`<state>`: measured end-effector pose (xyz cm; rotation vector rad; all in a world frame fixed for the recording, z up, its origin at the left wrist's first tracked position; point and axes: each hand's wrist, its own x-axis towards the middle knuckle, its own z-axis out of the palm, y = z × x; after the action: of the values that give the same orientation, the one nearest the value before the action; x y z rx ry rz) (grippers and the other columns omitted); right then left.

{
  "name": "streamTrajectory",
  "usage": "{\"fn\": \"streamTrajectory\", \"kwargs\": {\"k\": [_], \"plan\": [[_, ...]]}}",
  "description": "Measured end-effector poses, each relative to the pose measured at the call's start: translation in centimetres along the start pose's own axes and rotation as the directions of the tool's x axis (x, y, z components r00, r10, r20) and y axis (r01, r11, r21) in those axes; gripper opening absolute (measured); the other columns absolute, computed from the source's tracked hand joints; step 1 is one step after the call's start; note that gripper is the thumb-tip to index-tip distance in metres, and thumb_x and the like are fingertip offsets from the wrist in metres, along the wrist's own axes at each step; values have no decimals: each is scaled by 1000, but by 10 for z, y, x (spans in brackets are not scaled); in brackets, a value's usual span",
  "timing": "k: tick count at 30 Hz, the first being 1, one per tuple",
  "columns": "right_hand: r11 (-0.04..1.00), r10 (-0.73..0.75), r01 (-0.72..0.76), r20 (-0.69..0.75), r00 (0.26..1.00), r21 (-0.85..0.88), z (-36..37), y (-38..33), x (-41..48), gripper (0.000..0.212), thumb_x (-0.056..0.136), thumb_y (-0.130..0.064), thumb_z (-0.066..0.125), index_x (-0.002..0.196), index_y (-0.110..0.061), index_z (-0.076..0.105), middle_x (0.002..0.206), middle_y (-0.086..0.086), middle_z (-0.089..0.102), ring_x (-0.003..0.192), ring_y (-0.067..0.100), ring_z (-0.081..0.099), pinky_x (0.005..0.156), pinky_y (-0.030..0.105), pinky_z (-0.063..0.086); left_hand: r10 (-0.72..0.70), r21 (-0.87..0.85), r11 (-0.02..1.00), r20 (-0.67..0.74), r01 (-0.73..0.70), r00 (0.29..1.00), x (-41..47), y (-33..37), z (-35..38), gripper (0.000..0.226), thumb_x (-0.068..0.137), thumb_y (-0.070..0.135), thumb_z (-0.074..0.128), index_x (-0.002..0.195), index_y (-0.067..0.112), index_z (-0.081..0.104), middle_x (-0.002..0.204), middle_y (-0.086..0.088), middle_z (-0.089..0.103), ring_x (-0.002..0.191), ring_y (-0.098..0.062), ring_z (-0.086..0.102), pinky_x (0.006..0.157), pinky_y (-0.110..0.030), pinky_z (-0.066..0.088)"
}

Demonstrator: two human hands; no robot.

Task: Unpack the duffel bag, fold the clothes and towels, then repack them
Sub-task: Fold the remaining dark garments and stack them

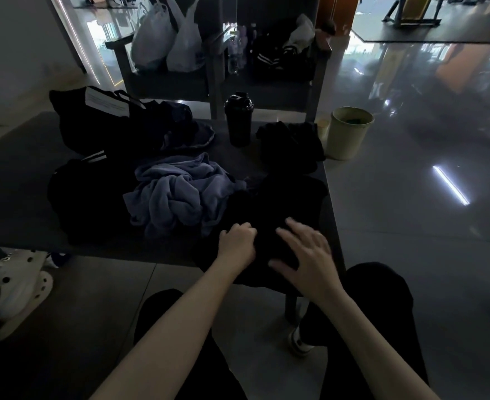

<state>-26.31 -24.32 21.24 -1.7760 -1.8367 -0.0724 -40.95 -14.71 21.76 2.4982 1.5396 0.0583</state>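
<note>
Lying beneath left hand [238,241], black garment [281,203]

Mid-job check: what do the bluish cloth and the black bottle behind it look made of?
The bluish cloth looks like terry or fleece towelling: matte, fuzzy pile, thick soft rumpled folds. The black bottle seems hard plastic, slightly glossy: rigid straight wall, moulded flip-top lid, faint highlights. Dim light leaves both uncertain.

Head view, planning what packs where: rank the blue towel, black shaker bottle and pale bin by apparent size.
1. blue towel, crumpled and nearest the camera.
2. pale bin, wider than the bottle.
3. black shaker bottle, about as tall as the bin; close call.
</note>
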Motion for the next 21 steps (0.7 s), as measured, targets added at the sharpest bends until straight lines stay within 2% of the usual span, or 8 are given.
{"fn": "streamTrajectory", "kwargs": {"k": [3, 5, 9, 11, 13, 15, 17, 21], "plan": [[968, -53, 157, 449, 892, -198, 12, 7, -18, 94, 61, -71, 60, 141, -25, 42, 147, 6, 42, 137, 29, 37, 108, 59, 23, -27, -65, 997, 31, 29, 999, 2, -4, -4, 19, 89, 17, 51, 105, 15, 62, 113, -2, 55, 110, -26, 50, 89, -39, 39], [963, -15, 158, 539, 842, -220, 17, 11, -25, 106, 47, -56, 81, 141, -25, 42, 145, 7, 45, 135, 30, 40, 105, 59, 26, 16, -129, 992, -19, -18, 1000, -1, -11, -6, 21, 88, 17, 54, 107, 17, 63, 114, -1, 59, 108, -25, 53, 88, -38, 41], [977, -69, 147, 421, 904, -155, 20, 15, -19, 80, 48, -29, 85, 123, -23, 59, 124, 6, 63, 119, 29, 58, 92, 59, 44, 381, -33, 912, -298, -408, 875, -26, -21, -6, 27, 86, 31, 51, 99, 16, 67, 101, 2, 67, 96, -22, 62, 82, -36, 44], [993, -88, 113, 373, 923, -44, 18, 17, -11, 64, 64, -20, 75, 125, -22, 59, 131, 4, 59, 126, 28, 51, 102, 52, 38, 453, 38, 891, -63, -452, 889, -41, -23, -5, 48, 87, 51, 49, 122, 19, 59, 124, 3, 59, 116, -18, 53, 98, -35, 36], [996, -85, 75, 393, 916, 43, 12, 20, -4, 56, 74, -16, 65, 130, -23, 57, 136, 1, 55, 130, 23, 47, 107, 38, 35, 387, 188, 892, 152, -411, 909, -48, -28, 0, 73, 83, 60, 53, 143, 21, 36, 148, 5, 36, 137, -15, 30, 113, -35, 20], [994, -57, 13, 420, 906, 107, 5, 21, 4, 51, 76, -16, 63, 127, -26, 59, 129, -3, 60, 120, 19, 54, 98, 29, 41, 358, 299, 863, 207, -407, 911, -53, -31, 5, 75, 84, 50, 58, 147, 19, 29, 153, 3, 28, 141, -17, 24, 115, -38, 18], [985, -28, -48, 426, 904, 168, -1, 23, 10, 46, 76, -17, 67, 121, -25, 64, 121, -4, 63, 112, 17, 58, 92, 26, 45, 410, 313, 855, 80, -413, 909, -52, -32, 11, 55, 81, 29, 64, 133, 18, 50, 139, -1, 50, 128, -19, 46, 102, -38, 37], [975, 39, -130, 438, 898, 180, -8, 29, 6, 59, 73, -29, 75, 129, -18, 57, 136, -2, 48, 122, 20, 50, 100, 31, 41, 341, 37, 939, -19, -341, 940, -43, -28, -4, 25, 82, 2, 52, 104, 10, 61, 104, -7, 66, 99, -27, 61, 83, -37, 48]]}}
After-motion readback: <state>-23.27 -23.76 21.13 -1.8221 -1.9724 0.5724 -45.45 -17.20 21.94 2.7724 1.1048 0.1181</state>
